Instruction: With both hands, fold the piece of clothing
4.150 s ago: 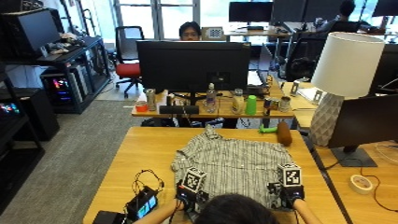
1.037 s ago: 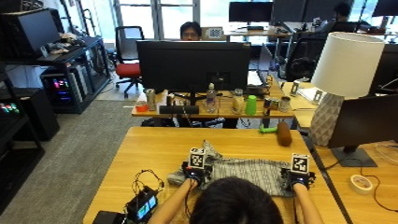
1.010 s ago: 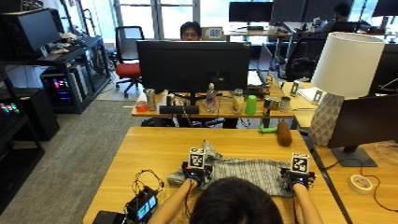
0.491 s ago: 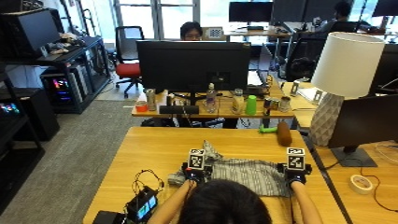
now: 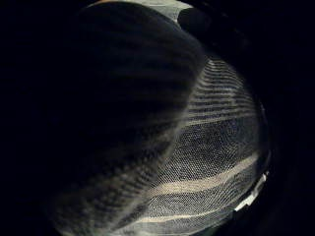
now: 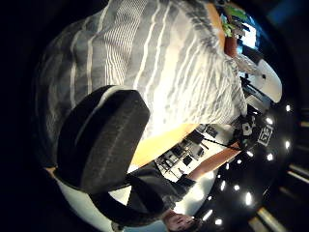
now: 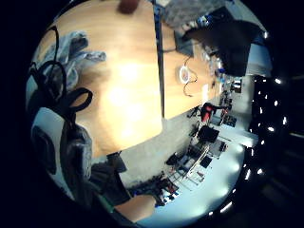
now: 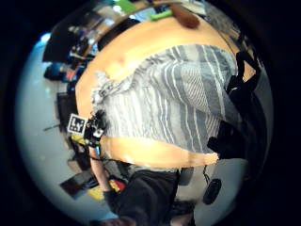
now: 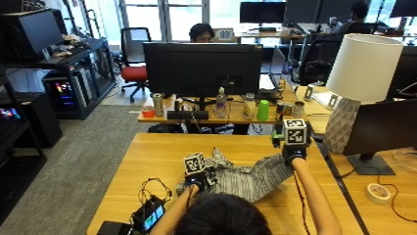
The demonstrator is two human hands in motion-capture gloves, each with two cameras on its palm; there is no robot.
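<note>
grip: left hand [image 9: 196,181] pinches the striped shirt [image 9: 251,178] near the desk's [image 9: 163,152] front edge; right hand [image 9: 294,152] lifts its far side.
handling: judged soft, light, limp; best taken at hems or corners.

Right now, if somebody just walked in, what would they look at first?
Probably the striped grey shirt stretched across the wooden table, with the right hand lifting one end into the air. The left hand holds the other end low, near the person. A big white lamp stands at the right.

Striped woven cloth shirt [image 9: 251,178] — matt; table [image 9: 156,154] — smooth light wood.
</note>
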